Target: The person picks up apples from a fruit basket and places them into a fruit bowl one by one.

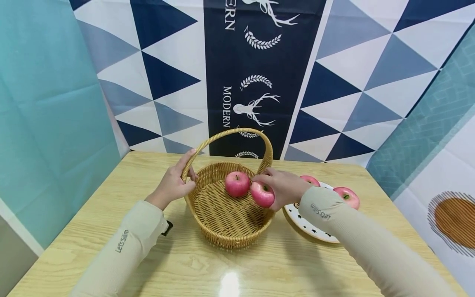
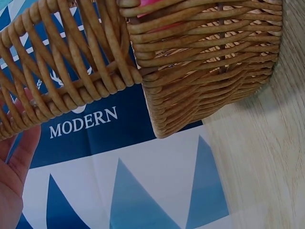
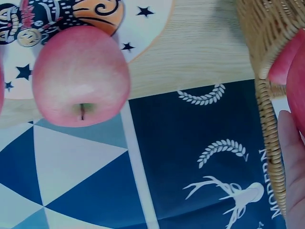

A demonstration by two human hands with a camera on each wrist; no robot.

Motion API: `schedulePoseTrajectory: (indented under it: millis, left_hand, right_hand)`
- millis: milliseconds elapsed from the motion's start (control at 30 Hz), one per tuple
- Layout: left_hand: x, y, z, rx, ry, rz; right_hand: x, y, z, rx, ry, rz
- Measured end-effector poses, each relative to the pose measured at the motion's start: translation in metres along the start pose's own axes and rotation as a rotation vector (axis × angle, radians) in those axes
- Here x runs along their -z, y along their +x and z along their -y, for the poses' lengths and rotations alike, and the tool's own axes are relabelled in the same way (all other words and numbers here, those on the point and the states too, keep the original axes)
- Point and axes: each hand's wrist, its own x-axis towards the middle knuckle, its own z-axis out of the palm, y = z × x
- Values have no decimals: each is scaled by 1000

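A woven wicker basket with a tall arched handle stands on the table. My left hand holds the left side of that handle; in the left wrist view this hand shows beside the weave. One red apple lies inside the basket toward the back. Over the basket's right side, my right hand grips a second apple from above, close beside the first. The right wrist view shows this held apple at its right edge, with part of the hand against it.
Right of the basket is a white plate with black stars and a dark, orange-patterned print. Two apples, one nearer and one farther back, show there past the right forearm. A patterned cloth hangs behind the wooden table.
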Motion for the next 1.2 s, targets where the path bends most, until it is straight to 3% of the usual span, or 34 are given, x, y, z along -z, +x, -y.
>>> schedulePoseTrajectory:
  millis: [233,433,700,1200]
  left_hand:
    - [0,-1,1,-7,14,-5]
    - [-1,1,1,-7,-9,-30]
    - [-2,-1,1,-2,-4,-32]
    - [-2,-2,2,30,5,-36]
  right_hand:
    - [6,-22,-13,-125,91,-11]
    - [8,-45,-30,-157,94,-62]
    - [8,-76,-47,-268,135,-14]
    - [3,-131,-70,-325,94,14]
